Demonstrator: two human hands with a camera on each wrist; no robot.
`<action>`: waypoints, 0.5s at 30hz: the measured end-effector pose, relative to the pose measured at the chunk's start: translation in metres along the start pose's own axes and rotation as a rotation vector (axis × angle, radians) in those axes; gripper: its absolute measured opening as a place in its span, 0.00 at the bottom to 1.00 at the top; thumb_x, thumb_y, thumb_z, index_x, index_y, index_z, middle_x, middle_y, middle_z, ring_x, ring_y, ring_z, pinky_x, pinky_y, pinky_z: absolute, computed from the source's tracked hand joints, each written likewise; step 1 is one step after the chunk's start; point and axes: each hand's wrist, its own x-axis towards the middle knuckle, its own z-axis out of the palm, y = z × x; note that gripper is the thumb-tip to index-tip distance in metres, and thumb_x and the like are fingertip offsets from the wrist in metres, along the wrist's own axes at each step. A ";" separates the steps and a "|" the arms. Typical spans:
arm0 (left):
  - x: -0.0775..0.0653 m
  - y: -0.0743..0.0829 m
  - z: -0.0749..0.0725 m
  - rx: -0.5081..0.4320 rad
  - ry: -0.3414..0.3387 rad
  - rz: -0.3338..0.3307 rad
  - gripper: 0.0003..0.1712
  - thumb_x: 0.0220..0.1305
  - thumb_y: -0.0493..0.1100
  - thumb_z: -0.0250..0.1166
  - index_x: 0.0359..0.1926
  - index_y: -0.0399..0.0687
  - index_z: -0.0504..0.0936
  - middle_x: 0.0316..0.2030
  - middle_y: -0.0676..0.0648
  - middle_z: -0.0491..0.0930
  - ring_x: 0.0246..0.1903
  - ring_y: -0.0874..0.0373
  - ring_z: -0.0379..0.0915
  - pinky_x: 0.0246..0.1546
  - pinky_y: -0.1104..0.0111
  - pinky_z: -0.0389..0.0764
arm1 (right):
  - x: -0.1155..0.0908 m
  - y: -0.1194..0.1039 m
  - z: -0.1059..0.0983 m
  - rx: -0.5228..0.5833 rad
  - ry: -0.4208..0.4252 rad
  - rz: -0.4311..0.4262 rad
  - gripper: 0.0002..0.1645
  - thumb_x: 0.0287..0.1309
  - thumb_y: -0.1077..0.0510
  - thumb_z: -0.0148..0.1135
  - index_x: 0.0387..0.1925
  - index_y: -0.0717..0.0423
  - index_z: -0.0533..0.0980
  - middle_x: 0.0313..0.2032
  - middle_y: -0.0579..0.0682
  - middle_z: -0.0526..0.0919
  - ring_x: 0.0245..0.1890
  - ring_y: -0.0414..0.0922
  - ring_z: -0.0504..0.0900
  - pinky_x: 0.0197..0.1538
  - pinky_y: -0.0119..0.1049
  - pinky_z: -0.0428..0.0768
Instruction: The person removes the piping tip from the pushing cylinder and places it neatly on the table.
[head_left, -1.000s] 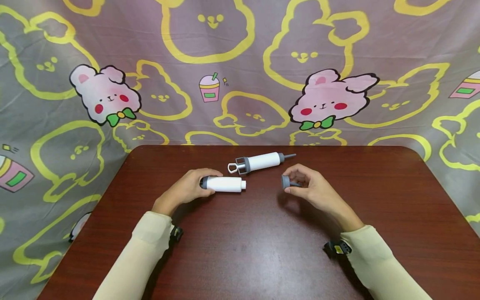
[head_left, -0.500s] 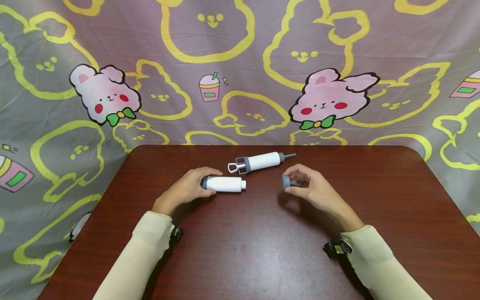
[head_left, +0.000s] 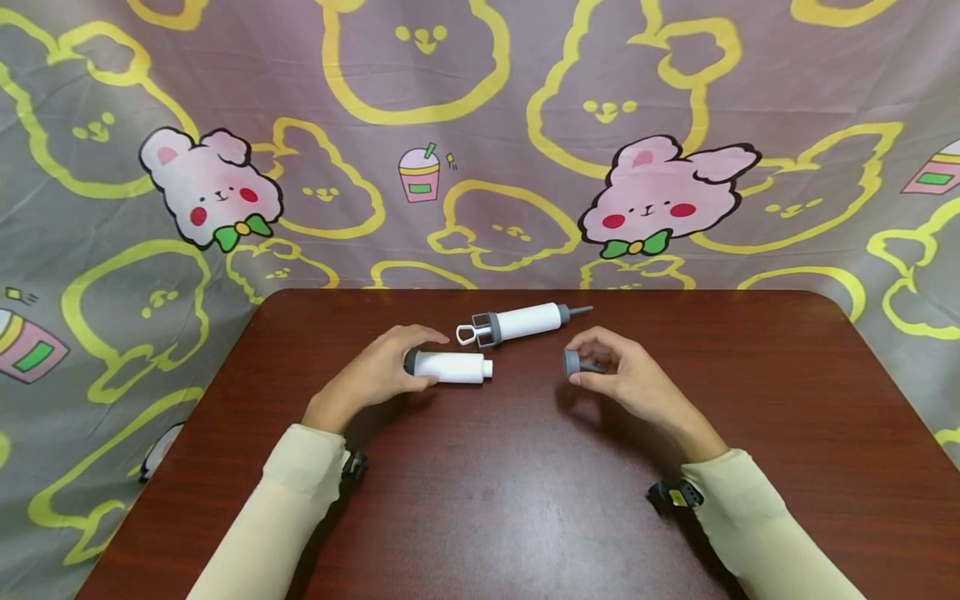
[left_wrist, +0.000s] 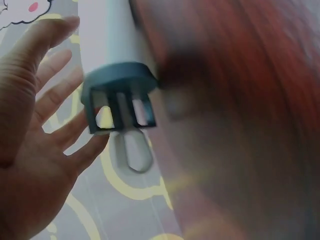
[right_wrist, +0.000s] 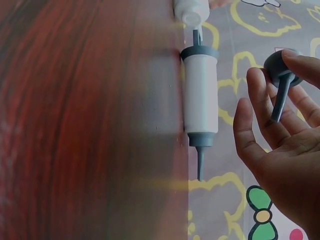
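A white syringe barrel with a bare, stubby tip lies sideways at the middle of the table. My left hand is around its dark rear end, fingers spread and fairly straight, index finger raised off the barrel. In the left wrist view the barrel's grey frame and white pull loop show; the thumb is close to its side. My right hand pinches a grey nozzle between thumb and fingertips. The nozzle's thin spout points back toward the palm.
Farther back lies a second white syringe, fitted with its grey nozzle, pointing right. The dark red-brown table extends to a patterned cloth hung behind it.
My left hand has loosened around the barrel, its index finger lifting and its knuckles rising slightly. My right hand and the nozzle stay in place.
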 end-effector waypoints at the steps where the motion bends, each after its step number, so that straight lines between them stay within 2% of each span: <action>1: 0.000 0.002 0.000 0.006 0.009 0.012 0.33 0.56 0.39 0.80 0.63 0.45 0.82 0.60 0.44 0.83 0.61 0.44 0.76 0.66 0.49 0.74 | 0.000 0.000 0.000 -0.001 0.000 0.001 0.19 0.62 0.65 0.73 0.53 0.57 0.78 0.40 0.54 0.85 0.41 0.41 0.84 0.47 0.31 0.81; 6: 0.001 0.018 0.000 0.010 0.070 0.071 0.30 0.58 0.40 0.79 0.62 0.46 0.83 0.62 0.45 0.82 0.65 0.45 0.73 0.69 0.49 0.71 | -0.001 -0.001 0.000 -0.011 0.000 0.002 0.19 0.63 0.64 0.73 0.53 0.57 0.79 0.40 0.54 0.85 0.41 0.42 0.84 0.47 0.31 0.81; 11: 0.004 0.036 0.003 0.007 0.140 0.151 0.29 0.58 0.40 0.79 0.61 0.46 0.83 0.61 0.46 0.83 0.65 0.47 0.74 0.69 0.51 0.72 | -0.002 -0.004 -0.001 -0.020 0.002 0.007 0.18 0.63 0.63 0.73 0.54 0.56 0.79 0.41 0.54 0.84 0.42 0.42 0.83 0.48 0.31 0.81; 15: 0.008 0.049 0.009 -0.003 0.165 0.184 0.29 0.58 0.40 0.79 0.61 0.47 0.83 0.60 0.47 0.83 0.64 0.49 0.75 0.67 0.52 0.74 | -0.003 -0.006 -0.001 -0.025 0.005 0.017 0.19 0.63 0.63 0.73 0.54 0.56 0.79 0.41 0.54 0.84 0.42 0.43 0.83 0.48 0.31 0.80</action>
